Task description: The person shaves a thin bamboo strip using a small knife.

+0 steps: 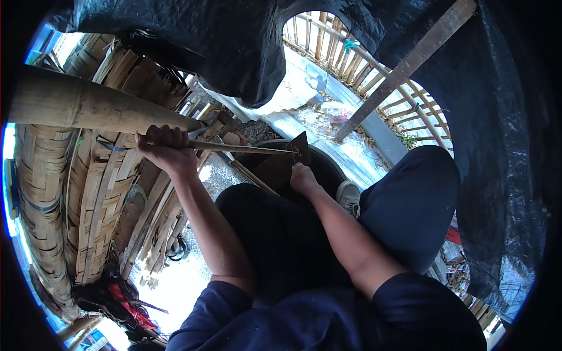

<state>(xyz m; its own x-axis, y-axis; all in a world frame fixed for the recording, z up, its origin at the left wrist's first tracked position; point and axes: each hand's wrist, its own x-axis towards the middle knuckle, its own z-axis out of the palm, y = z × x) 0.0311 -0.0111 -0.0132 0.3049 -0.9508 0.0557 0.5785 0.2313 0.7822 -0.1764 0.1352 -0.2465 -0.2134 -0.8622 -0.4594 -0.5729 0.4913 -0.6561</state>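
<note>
Two navy sleeves (pixel 424 304) lead to left fingers (pixel 167 137) gripping one stick (pixel 234 148) and right fingers (pixel 301 171) curled, hold unclear.

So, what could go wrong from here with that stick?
The long, thin, pale wooden stick in the left hand runs toward the right hand; a slip might scrape or poke that hand.

The thick tan bamboo pole looks close to the left hand, so the knuckles might bump it, though one view cannot settle the gap.

The grey lace-up shoe shows below the right hand; if the stick dropped, it might hit the foot.
</note>
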